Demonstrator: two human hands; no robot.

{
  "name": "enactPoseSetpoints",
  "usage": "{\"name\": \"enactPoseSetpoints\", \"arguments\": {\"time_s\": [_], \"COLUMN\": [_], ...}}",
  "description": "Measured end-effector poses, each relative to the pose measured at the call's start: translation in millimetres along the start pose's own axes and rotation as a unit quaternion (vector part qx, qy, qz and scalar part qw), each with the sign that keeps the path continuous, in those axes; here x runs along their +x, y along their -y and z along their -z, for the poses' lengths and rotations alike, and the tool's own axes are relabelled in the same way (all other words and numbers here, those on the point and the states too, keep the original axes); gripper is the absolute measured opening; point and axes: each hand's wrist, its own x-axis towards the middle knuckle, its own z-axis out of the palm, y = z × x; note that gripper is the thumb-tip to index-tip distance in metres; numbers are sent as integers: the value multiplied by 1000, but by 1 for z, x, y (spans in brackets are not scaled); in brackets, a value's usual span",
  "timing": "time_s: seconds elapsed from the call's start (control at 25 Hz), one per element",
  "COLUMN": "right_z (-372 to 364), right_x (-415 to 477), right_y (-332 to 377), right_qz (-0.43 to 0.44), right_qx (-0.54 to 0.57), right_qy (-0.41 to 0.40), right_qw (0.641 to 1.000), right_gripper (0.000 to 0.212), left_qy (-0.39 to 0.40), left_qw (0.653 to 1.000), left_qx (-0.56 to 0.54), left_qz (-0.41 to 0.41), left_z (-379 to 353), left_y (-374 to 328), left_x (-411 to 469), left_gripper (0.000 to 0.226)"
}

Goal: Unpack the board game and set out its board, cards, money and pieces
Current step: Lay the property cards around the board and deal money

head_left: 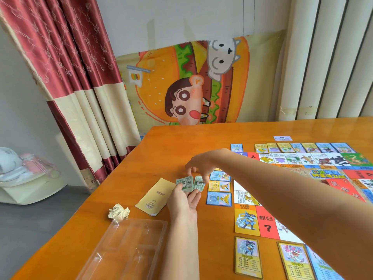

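1. Left grip [183, 199] lay palm-up just over the bench [161, 150], fingers curled under a wad of green money [184, 184] with the thumb on top; the right grip [198, 165], reaching across from above the board [302, 178], pinched the upper edge of a smaller sheaf of notes [198, 183] that touched the wad's right side; neither was spread flat.
2. All the green money seen was in those two grips, left of the board, just beside a column of blue cards [219, 186] and just right of a yellow leaflet [155, 196] lying on the bench.
3. The notes looked like thin printed paper; they were probably very light, limp and inclined to slide on one another; a loosely held wad would likely fan out or spill.
4. The best hold seemed to be a thumb-and-forefinger pinch on a short edge to peel off a few at a time, while the left grip cradled the rest from below; squeezing harder would crease them, not break them.
5. The bench top was glossy; single notes laid flat on it might be awkward to lift again, so squared piles seemed wiser than loose sheets.
6. Blue cards and gold-framed cards [247, 257] already lined the board's edges, so the money appeared to be the step in hand; no playing pieces could be made out.
7. A clear plastic tray [129, 247] and crumpled paper [119, 212] lay at the near left.
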Motion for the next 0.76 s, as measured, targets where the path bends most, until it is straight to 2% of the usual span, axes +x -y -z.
{"name": "enactPoseSetpoints", "arguments": {"time_s": [0.16, 0.28, 0.6, 0.76], "right_z": [-2, -5, -7, -8], "right_x": [7, 10, 12, 8], "right_y": [0, -4, -10, -10], "right_qz": [10, 21, 22, 21], "right_qx": [-23, -1, 0, 5], "right_qy": [-16, -46, -45, -44], "right_qw": [1000, 999, 999, 999], "right_gripper": [55, 45, 43, 42], "left_qy": [-2, 3, 7, 6], "left_qw": [1000, 1000, 1000, 1000], "left_qx": [6, 12, 12, -1], "left_qz": [1, 5, 5, -7], "left_z": [0, 1, 1, 2], "left_y": [0, 0, 0, -1], "left_x": [0, 1, 3, 2], "left_gripper": [21, 21, 30, 27]}}
